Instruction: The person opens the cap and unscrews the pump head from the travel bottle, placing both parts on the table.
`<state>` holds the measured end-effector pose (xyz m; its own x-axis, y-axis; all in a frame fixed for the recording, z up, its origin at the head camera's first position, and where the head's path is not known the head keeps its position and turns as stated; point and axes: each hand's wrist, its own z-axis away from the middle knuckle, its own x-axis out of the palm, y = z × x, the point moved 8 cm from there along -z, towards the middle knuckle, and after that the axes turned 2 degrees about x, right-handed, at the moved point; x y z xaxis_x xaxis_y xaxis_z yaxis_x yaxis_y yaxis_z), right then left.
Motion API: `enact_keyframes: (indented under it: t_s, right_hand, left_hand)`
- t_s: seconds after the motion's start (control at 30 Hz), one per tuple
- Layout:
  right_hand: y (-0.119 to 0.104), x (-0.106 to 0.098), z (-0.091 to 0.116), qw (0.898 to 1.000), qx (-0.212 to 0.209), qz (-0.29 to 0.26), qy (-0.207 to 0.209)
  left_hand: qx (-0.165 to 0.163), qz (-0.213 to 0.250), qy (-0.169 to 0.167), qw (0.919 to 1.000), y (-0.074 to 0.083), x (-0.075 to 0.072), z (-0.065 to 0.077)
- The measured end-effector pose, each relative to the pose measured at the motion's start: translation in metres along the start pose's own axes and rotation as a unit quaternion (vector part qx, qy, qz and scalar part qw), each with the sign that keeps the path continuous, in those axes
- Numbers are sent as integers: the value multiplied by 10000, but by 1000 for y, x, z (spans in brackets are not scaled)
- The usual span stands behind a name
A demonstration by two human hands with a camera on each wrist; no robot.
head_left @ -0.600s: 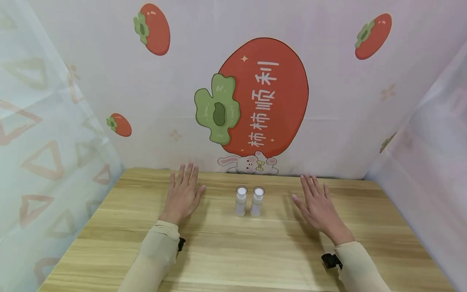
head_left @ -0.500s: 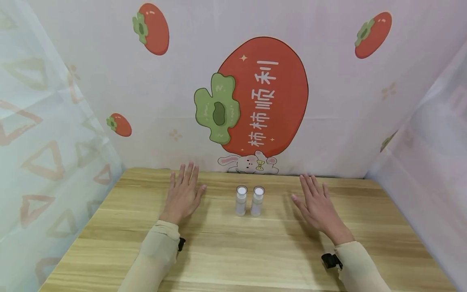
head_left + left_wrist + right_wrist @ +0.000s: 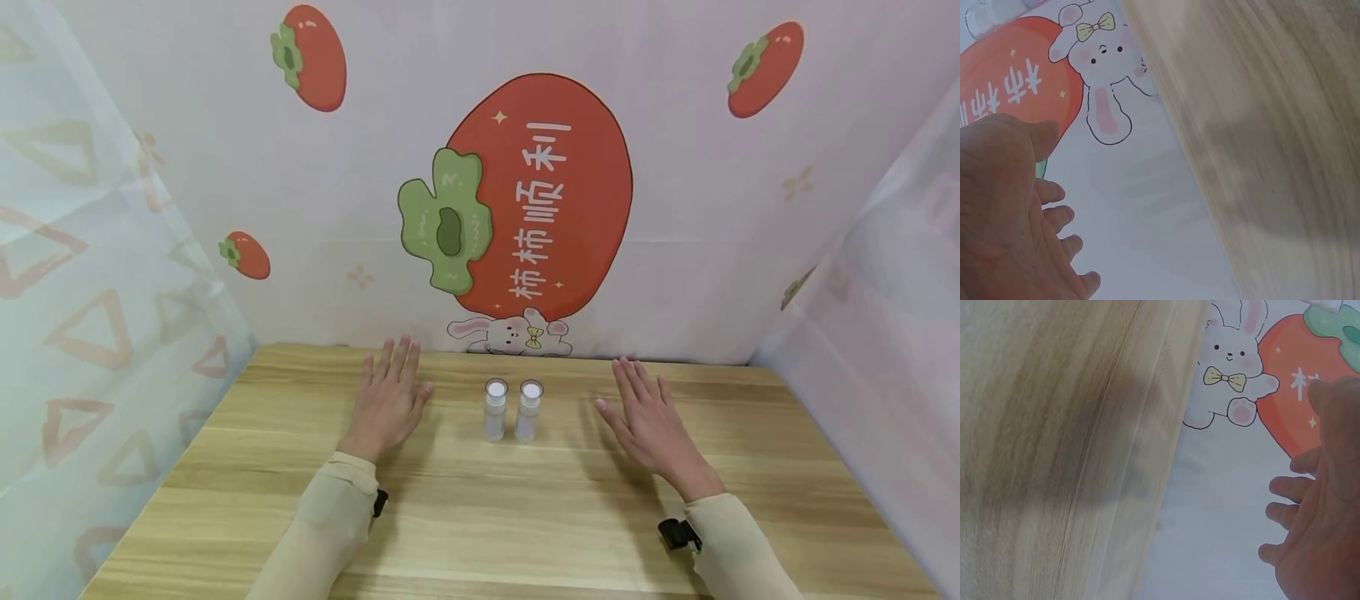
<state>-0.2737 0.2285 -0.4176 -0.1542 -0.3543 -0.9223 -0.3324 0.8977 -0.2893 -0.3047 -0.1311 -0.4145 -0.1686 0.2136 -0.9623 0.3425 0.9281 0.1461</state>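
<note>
Two small clear bottles with white tops stand upright side by side near the back of the table, a left bottle (image 3: pixel 495 412) and a right bottle (image 3: pixel 528 414). To their left my left hand (image 3: pixel 386 408) is held palm down with straight fingers pointing at the wall, its thumb toward the bottles. My right hand (image 3: pixel 652 425) lies likewise on the other side, thumb also toward them. Neither hand holds or touches anything but its shadow falls on the table. In the left wrist view part of a clear bottle (image 3: pixel 985 19) shows in the upper corner.
The light wood table (image 3: pixel 480 517) ends at a white back sheet (image 3: pixel 337 192) printed with red persimmons and a rabbit. Further printed sheets hang at the left side (image 3: pixel 90 250) and right side (image 3: pixel 892 308). A black wrist device (image 3: pixel 678 533) sits by the right sleeve.
My left hand has shifted slightly to the right, nearer the bottles. The right hand and both bottles stay almost the same, with a slight shift of the head view.
</note>
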Motion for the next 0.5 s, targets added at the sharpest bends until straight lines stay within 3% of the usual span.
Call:
enact_keyframes:
  t_s: [0.5]
  right_hand:
    - [-7,2,-2,9999,-58,-90,-47]
  left_hand:
    - [146,120,171,9997,11,2,-3]
